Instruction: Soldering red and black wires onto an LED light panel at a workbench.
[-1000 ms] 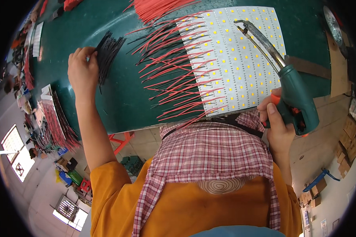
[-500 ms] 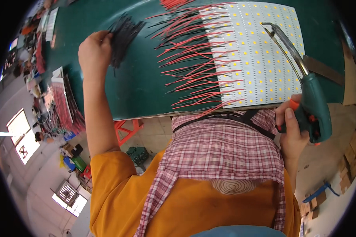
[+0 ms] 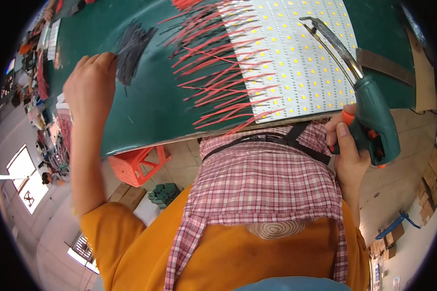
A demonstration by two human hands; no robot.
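Note:
My left hand (image 3: 91, 80) is at the left of the table, closed in a pinch at the near-left edge of a loose pile of black wires (image 3: 132, 51). A thin black wire seems to run from its fingertips, though blur hides its length. My right hand (image 3: 349, 140) grips a green soldering gun (image 3: 377, 116) with an orange trigger, its bent metal tip raised over the white LED board (image 3: 296, 60). Yellow LEDs dot this board in rows. Red and black wires (image 3: 223, 80) stick out leftward from its left edge.
Both hands work at a green-topped table (image 3: 146, 116). Brown strips (image 3: 385, 65) lie right of the board. An orange plastic stool (image 3: 136, 167) stands under the table edge. Cardboard boxes (image 3: 429, 186) are stacked on the floor at right. Other people work along the far left.
The whole view has shifted, so table and board sit further left. My left hand has drawn back slightly from the black wires. My right hand keeps the soldering gun over the board.

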